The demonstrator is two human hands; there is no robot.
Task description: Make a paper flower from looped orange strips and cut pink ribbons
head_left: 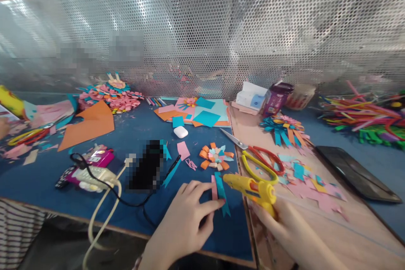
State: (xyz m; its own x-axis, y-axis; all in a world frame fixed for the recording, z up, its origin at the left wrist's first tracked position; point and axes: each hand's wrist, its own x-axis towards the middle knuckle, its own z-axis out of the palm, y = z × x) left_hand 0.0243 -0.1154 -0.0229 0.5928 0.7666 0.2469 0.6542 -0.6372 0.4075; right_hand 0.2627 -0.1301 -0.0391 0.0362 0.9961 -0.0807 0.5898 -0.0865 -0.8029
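My right hand (281, 223) grips a yellow hot glue gun (253, 189), its nozzle pointing left at a teal paper strip (221, 194). A thin pink strip (214, 187) lies beside the teal one. My left hand (186, 219) rests on the blue table (126, 135), its fingertips pressing the lower ends of the two strips. Just beyond them lies a small orange, teal and pink paper flower (216, 157). Red and yellow scissors (256, 158) lie to the right of the flower.
A perforated metal screen (202, 29) backs the table. Orange paper (90, 124), paper flowers (110, 95), coloured sheets (202, 114), a white earbud case (180, 131), a black tablet (354, 173), paper strips (367, 118), a tissue box (251, 96) and a cable (104, 202) lie about.
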